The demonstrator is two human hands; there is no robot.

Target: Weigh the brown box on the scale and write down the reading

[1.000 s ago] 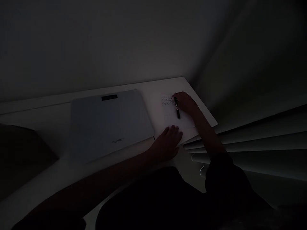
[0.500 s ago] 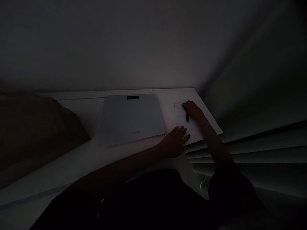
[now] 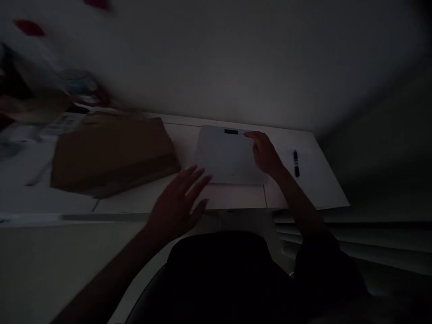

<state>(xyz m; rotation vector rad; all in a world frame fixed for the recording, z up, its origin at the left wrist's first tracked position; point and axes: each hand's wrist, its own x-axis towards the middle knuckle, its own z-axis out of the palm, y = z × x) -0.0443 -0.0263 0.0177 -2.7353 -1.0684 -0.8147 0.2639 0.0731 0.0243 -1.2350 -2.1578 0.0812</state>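
Note:
In dim light, a flat grey scale-like panel (image 3: 222,155) with a small dark display lies on the white table (image 3: 232,196). My right hand (image 3: 265,150) is over its right part, fingertips beside the display, holding nothing; whether it touches is unclear. Fingers apart and bare, my left hand (image 3: 180,202) hovers at the table's front edge, between the panel and a brown cardboard box (image 3: 114,153). A black pen (image 3: 296,163) rests on a sheet of paper (image 3: 312,173) right of my right hand.
Blurred items, among them a jar-like object (image 3: 81,85), stand at the back left. Behind the table rises a pale wall (image 3: 219,58). Curtain-like folds (image 3: 337,238) hang at the lower right.
The view has turned left, showing more of the box. My right hand has left the pen on the paper and moved over the panel. My left hand has moved left, off the paper's edge.

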